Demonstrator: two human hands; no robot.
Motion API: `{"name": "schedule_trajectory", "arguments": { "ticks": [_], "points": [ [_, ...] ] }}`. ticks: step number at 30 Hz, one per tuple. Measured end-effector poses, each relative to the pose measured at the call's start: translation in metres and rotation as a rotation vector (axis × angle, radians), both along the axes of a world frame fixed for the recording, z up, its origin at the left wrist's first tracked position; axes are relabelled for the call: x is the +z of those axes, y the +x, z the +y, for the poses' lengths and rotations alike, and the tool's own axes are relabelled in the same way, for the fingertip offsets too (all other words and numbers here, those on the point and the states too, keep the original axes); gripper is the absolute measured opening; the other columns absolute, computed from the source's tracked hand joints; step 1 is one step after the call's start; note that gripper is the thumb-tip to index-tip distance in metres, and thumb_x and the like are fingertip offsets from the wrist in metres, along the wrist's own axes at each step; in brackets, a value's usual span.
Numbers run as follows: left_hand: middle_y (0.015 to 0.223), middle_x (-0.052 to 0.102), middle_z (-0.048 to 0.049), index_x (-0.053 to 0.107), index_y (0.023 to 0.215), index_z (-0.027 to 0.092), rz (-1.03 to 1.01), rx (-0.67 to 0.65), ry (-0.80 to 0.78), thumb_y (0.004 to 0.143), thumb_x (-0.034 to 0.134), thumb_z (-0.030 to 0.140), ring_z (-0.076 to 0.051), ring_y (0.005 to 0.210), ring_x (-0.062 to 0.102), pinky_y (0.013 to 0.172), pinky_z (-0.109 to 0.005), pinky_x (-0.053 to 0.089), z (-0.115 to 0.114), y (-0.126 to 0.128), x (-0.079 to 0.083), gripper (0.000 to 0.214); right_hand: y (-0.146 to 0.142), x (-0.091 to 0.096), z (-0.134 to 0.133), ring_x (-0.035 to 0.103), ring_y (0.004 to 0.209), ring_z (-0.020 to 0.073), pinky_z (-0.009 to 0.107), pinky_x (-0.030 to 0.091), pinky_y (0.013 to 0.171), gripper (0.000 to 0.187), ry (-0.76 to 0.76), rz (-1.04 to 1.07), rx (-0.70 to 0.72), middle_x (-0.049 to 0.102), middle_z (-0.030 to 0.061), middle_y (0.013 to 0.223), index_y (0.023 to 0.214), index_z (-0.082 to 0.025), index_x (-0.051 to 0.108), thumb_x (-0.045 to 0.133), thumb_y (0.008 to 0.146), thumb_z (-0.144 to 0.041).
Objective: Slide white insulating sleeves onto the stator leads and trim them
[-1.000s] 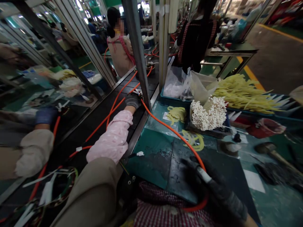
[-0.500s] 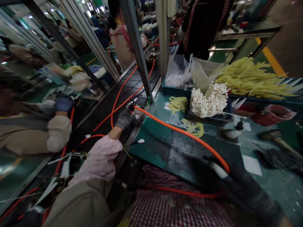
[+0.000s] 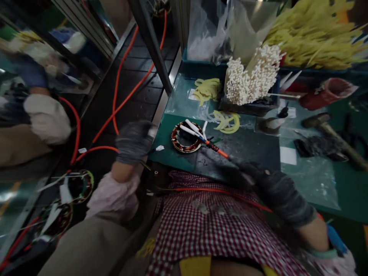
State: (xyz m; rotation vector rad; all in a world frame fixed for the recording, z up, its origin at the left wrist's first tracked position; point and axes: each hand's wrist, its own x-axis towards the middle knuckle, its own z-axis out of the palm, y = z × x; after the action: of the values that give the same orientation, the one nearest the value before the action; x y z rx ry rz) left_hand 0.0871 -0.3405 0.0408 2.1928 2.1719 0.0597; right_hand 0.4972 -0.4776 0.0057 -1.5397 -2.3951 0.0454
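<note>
A copper-wound stator ring with white sleeved leads lies on the green bench mat. Its orange cable runs into my right hand, gloved dark grey and closed round that cable near the bench's front edge. My left hand, also gloved, hovers blurred over the bench's left edge beside the black conveyor; its fingers curl, and what they hold is unclear. A small white connector sits just right of it.
A bundle of white-tipped sticks, yellow sleeving, yellow ties, a hammer and a red cup crowd the bench's back. Orange cables and more stators lie on the conveyor. Another person's gloved arm works at left.
The view tilted down. The stator came off the conveyor onto the mat, pulled by its orange cable. My left hand drew back from the far conveyor to the bench edge.
</note>
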Motion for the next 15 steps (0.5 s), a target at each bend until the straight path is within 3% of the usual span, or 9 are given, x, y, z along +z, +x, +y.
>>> {"name": "schedule_trajectory", "arguments": {
  "ticks": [2,4,8,10,15],
  "points": [
    [0.139,0.081,-0.0223,0.080,0.137,0.012,0.218,0.333,-0.135,0.108,0.058,0.070,-0.050,0.138,0.072,0.114,-0.070,0.057,0.003,-0.043,-0.002,0.069,0.018,-0.007,0.007,0.076,0.058,0.0255,0.032,0.052,0.049,0.042,-0.039,0.006,-0.046,0.088,0.0080,0.082,0.137,-0.031,0.090,0.053,0.116,-0.030],
    [0.136,0.082,-0.0224,0.079,0.132,0.011,0.263,0.457,-0.285,0.098,0.071,0.075,-0.053,0.139,0.071,0.114,-0.072,0.057,0.002,-0.076,-0.011,0.073,0.031,-0.013,0.013,0.081,0.066,0.0288,0.035,0.060,0.055,0.041,-0.120,0.049,-0.053,0.089,0.0091,0.085,0.138,-0.028,0.089,0.055,0.117,-0.035],
    [0.136,0.082,-0.0258,0.070,0.141,0.007,0.216,0.452,-0.301,0.097,0.071,0.054,-0.050,0.132,0.075,0.112,-0.069,0.059,-0.006,-0.105,-0.031,0.064,0.035,-0.018,0.017,0.088,0.084,0.0336,0.040,0.068,0.068,0.041,-0.183,0.166,-0.080,0.093,0.0131,0.109,0.145,-0.028,0.086,0.056,0.118,-0.037],
    [0.135,0.082,-0.0239,0.066,0.145,0.008,0.159,0.449,-0.270,0.093,0.072,0.046,-0.045,0.124,0.077,0.108,-0.062,0.063,-0.007,-0.110,-0.037,0.064,0.030,-0.019,0.016,0.090,0.094,0.0340,0.041,0.070,0.076,0.041,-0.175,0.204,-0.081,0.093,0.0136,0.119,0.145,-0.028,0.086,0.054,0.120,-0.036],
    [0.099,0.082,-0.0012,0.067,0.124,0.022,-0.045,0.419,-0.126,0.090,0.064,0.036,-0.026,0.091,0.076,0.086,-0.038,0.067,-0.023,-0.119,-0.032,0.037,0.025,-0.025,0.015,0.090,0.091,0.0349,0.043,0.070,0.073,0.042,-0.147,0.224,-0.090,0.094,0.0135,0.114,0.140,-0.026,0.088,0.053,0.120,-0.041]
  ]
}}
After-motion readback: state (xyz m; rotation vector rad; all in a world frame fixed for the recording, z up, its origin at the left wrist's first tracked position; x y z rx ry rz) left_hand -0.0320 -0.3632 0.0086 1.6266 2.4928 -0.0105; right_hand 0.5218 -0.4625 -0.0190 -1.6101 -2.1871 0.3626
